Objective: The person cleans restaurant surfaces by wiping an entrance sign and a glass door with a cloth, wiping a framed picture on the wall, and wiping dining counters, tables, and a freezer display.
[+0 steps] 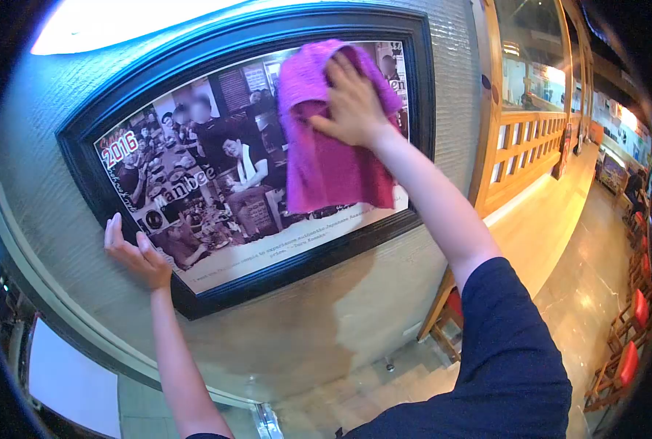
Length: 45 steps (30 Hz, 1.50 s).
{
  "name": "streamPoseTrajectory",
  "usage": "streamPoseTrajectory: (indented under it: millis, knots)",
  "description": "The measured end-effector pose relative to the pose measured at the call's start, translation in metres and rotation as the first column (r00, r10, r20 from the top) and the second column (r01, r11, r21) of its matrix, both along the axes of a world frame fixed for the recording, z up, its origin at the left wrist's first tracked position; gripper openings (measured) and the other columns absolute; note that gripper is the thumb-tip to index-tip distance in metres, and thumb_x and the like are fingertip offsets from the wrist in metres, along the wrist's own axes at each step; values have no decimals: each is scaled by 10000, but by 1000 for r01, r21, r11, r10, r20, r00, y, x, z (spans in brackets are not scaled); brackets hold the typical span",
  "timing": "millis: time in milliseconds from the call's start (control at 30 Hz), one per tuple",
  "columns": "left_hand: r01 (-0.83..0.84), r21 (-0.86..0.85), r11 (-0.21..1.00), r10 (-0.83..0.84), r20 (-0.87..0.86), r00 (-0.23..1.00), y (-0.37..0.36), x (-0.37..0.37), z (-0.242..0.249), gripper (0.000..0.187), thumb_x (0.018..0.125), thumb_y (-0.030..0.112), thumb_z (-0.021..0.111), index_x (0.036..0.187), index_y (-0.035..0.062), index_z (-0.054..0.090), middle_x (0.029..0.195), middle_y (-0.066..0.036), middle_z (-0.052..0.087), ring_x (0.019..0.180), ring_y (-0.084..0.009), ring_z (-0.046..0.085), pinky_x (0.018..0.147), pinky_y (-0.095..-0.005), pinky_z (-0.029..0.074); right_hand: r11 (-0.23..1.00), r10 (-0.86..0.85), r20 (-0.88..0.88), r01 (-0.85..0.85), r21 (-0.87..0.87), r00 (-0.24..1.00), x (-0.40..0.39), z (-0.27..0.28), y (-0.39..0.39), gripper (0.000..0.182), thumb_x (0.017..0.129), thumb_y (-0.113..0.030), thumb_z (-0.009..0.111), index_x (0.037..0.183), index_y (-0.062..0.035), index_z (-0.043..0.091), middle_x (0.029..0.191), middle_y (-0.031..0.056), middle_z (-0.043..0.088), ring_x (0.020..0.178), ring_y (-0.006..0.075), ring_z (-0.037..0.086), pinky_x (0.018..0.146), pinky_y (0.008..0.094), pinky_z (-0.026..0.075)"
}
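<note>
A large framed picture (223, 172) hangs on the wall, with a thick black frame (249, 294) around a printed photo collage. My right hand (351, 102) lies spread on a magenta cloth (333, 168), pressing it against the right part of the picture. The cloth hangs down from under my palm and hides part of the print. At the frame's lower left edge, my left hand (139, 257) rests with its fingers apart, touching the frame and holding no cloth.
Right of the picture stands a wooden partition (527, 143) with windows, above a long wooden counter (553, 227). Red-seated chairs (626, 364) line the floor at the far right. A white panel (73, 380) is at the lower left.
</note>
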<state>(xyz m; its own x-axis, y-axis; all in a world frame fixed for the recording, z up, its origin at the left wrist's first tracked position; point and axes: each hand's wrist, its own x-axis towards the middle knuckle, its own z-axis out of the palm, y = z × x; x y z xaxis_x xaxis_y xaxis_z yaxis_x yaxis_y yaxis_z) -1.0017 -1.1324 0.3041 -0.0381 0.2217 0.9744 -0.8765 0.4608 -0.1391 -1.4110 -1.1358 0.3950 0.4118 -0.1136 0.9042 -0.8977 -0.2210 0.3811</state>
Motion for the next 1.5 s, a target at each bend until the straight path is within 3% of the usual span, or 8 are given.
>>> streamPoseTrajectory:
  millis: [167, 733, 967, 1000, 1100, 1200, 1300, 1500]
  knots:
    - [-28, 8, 1000, 28, -19, 999, -1, 0, -1, 420, 881, 162, 432, 1256, -27, 461, 1216, -211, 486, 1148, -364, 447, 1000, -467, 319, 987, -160, 87, 162, -14, 983, -67, -6, 3, 780, 750, -500, 580, 1282, 63, 485, 1437, 320, 253, 1363, 437, 224, 1131, 439, 199]
    - [-182, 93, 979, 178, 54, 983, 9, -8, 6, 440, 898, 227, 452, 1309, 81, 504, 1287, -156, 475, 1214, -348, 416, 1045, -457, 297, 970, -239, 343, 210, 120, 908, -81, -218, 17, 676, 809, -316, 559, 1392, -34, 363, 1446, 299, 262, 1324, 462, 289, 1031, 479, 356]
    - [-194, 201, 960, 182, 76, 980, 7, -6, 6, 515, 928, 337, 335, 1407, 173, 426, 1466, -57, 372, 1375, -352, 270, 1110, -537, 173, 654, 390, 909, -651, -385, -146, 72, -199, -9, 978, 737, 106, 489, 1474, -97, -121, 1523, 176, 159, 1397, 280, 207, 1142, 342, 187]
    - [-173, 199, 965, 160, 77, 984, 6, -5, 5, 518, 928, 338, 325, 1408, 173, 425, 1467, -56, 374, 1377, -347, 270, 1111, -534, 169, 845, 341, 864, -524, -108, 371, 94, -211, -23, 849, 737, 27, 479, 1487, -64, 91, 1523, 209, 154, 1401, 362, 157, 1156, 461, 135]
    - [-156, 193, 969, 144, 77, 987, 3, -3, 5, 526, 925, 335, 291, 1404, 174, 436, 1461, -43, 391, 1375, -340, 284, 1115, -520, 160, 875, -147, 297, -15, 483, 944, 180, -191, 12, 559, 764, -220, 490, 1247, 61, 492, 1367, 188, 414, 1344, 413, 219, 1081, 636, 125]
    - [-138, 188, 972, 126, 78, 989, 1, 2, 4, 527, 922, 320, 279, 1394, 161, 450, 1450, -39, 408, 1365, -343, 305, 1116, -511, 159, 786, 82, 119, -137, 603, 990, 238, -187, 32, 450, 816, -288, 540, 1188, -34, 549, 1273, 155, 479, 1194, 351, 427, 898, 504, 426]
    - [-93, 191, 977, 80, 74, 994, 0, 5, 3, 527, 924, 319, 263, 1381, 156, 468, 1437, -30, 429, 1360, -337, 318, 1115, -510, 164, 662, 582, 300, -655, 365, 756, 282, -221, -20, 503, 769, -269, 601, 1208, -27, 551, 1222, 166, 515, 1078, 333, 516, 903, 461, 435]
    - [86, 182, 979, -97, 51, 994, -1, 11, 0, 588, 887, 351, 335, 1393, 67, 429, 1439, -84, 422, 1355, -331, 339, 1118, -501, 156, 775, 628, 27, -628, 71, 778, 282, -103, -22, 493, 803, -280, 590, 1200, 9, 554, 1311, 195, 483, 1136, 315, 537, 927, 420, 446]
